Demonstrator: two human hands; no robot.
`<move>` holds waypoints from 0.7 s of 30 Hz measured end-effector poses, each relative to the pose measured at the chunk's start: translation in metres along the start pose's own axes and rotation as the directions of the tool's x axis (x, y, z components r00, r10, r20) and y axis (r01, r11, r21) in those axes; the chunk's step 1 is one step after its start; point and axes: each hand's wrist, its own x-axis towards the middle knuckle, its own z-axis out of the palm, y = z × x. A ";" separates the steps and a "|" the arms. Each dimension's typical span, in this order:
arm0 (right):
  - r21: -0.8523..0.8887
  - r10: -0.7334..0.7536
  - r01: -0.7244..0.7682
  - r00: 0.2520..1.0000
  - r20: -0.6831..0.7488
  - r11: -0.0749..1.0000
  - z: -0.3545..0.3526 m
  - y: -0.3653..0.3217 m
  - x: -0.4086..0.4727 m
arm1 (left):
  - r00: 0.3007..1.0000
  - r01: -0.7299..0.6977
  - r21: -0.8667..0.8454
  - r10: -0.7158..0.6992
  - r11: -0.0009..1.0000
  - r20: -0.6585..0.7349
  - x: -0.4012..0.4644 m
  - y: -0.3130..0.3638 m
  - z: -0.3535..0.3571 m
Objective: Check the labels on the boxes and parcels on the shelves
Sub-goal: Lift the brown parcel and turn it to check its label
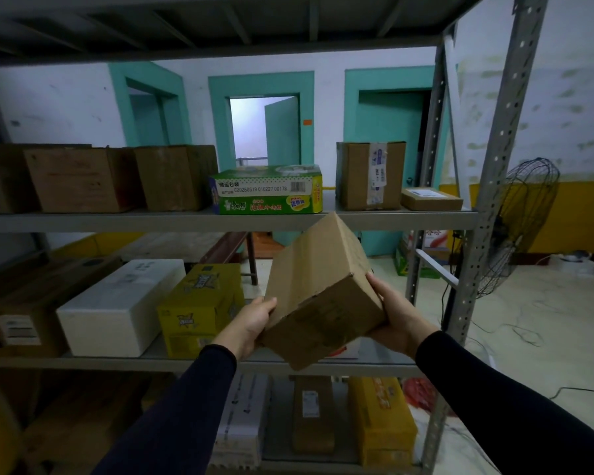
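I hold a plain brown cardboard box [319, 296] tilted in front of the metal shelving, between the upper and middle shelves. My left hand [252, 323] grips its lower left edge. My right hand [395, 310] grips its right side, thumb on the near face. No label shows on the faces turned to me. On the upper shelf [220, 221] stand a green box with a white barcode strip [266, 190], a tall brown box with a label [371, 174] and a flat brown parcel [431, 198].
Brown cartons [83, 180] fill the upper shelf's left. The middle shelf holds a white foam box [117, 306], a yellow box [199, 306] and a labelled carton [21, 323]. More parcels sit on the bottom shelf. A fan [525, 228] stands right of the upright post [494, 166].
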 end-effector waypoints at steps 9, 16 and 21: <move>-0.502 -0.239 0.206 0.971 -0.001 0.840 0.023 0.017 0.002 | 0.985 -0.105 0.102 0.089 0.989 0.148 -0.021 0.021 0.051; -0.595 -0.300 0.233 0.954 -0.015 0.769 0.027 0.020 -0.004 | 0.993 -0.048 0.058 0.041 0.997 0.112 -0.019 0.014 0.055; -0.564 -0.297 0.232 0.954 -0.025 0.793 0.028 0.018 -0.007 | 0.992 -0.081 0.068 0.073 0.994 0.106 -0.021 0.017 0.055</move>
